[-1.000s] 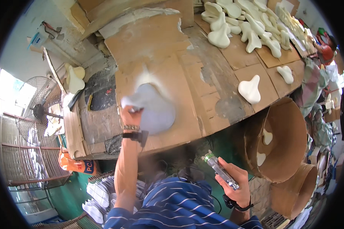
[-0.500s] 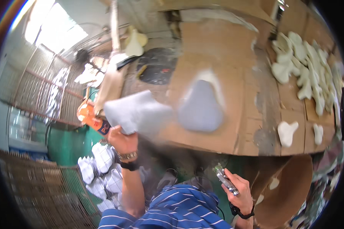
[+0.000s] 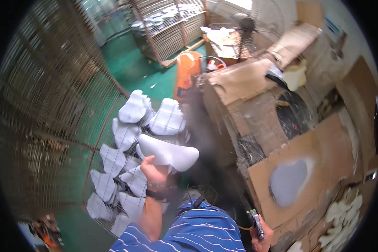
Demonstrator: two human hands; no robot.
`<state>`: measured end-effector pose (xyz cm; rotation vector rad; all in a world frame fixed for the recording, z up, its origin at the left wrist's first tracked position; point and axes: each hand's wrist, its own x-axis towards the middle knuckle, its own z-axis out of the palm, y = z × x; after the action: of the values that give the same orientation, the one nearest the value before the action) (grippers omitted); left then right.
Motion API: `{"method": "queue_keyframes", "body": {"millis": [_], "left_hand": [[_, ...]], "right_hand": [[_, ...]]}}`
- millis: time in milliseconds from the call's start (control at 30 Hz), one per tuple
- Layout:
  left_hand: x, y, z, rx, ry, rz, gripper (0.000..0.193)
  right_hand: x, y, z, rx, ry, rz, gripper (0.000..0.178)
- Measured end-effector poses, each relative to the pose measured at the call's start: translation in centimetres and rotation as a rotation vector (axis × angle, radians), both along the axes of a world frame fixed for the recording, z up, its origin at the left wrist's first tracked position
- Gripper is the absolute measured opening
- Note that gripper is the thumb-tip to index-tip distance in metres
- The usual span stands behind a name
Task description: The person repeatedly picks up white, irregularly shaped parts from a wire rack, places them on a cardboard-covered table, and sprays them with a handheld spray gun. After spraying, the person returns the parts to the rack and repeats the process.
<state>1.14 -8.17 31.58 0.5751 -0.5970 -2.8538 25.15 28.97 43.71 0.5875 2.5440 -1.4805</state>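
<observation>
- Left hand (image 3: 154, 170), centre-lower frame: fingers closed around 1 pale grey-white moulded piece (image 3: 169, 152), held from below over the wire rack (image 3: 113, 138).
- Wire rack, left of centre: carries many similar grey-white pieces (image 3: 132, 108) lying side by side on the mesh.
- Right hand (image 3: 260, 235), bottom right: wrapped around a spray gun (image 3: 254, 218), nozzle end pointing up.
- Desk (image 3: 323, 138), right side: covered in cardboard, with a grey overspray patch (image 3: 287, 181) in the outline of a piece.
- Uncoated cream pieces (image 3: 342, 214) piled at the lower right edge.
- Orange container (image 3: 185, 73) stands on the green floor (image 3: 138, 71), upper centre.
</observation>
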Motion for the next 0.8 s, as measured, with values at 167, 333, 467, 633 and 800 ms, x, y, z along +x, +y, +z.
{"method": "queue_keyframes", "body": {"millis": [167, 333, 467, 633, 800], "left_hand": [[-4.9, -12.4, -3.2, -0.072, -0.039, 0.357, 0.060], [-12.0, -23.7, -2.2, -0.170, 0.107, 0.551, 0.069], [-13.8, -32.1, -4.9, -0.163, 0.102, 0.707, 0.058], [-12.7, -35.0, -14.6, -0.081, -0.068, 0.814, 0.051], [-8.0, -31.5, -26.8, -0.204, -0.911, 0.535, 0.055]], "right_hand": [[-6.1, -3.8, 1.5, 0.031, -0.065, 0.172, 0.041], [-10.6, -6.7, 1.1, 0.066, -0.006, 0.300, 0.046], [-12.5, -8.3, 0.8, 0.045, -0.057, 0.305, 0.052], [-13.9, -9.7, 0.9, 0.037, -0.127, 0.294, 0.050], [-14.4, -9.9, 0.9, 0.018, -0.165, 0.300, 0.046]]}}
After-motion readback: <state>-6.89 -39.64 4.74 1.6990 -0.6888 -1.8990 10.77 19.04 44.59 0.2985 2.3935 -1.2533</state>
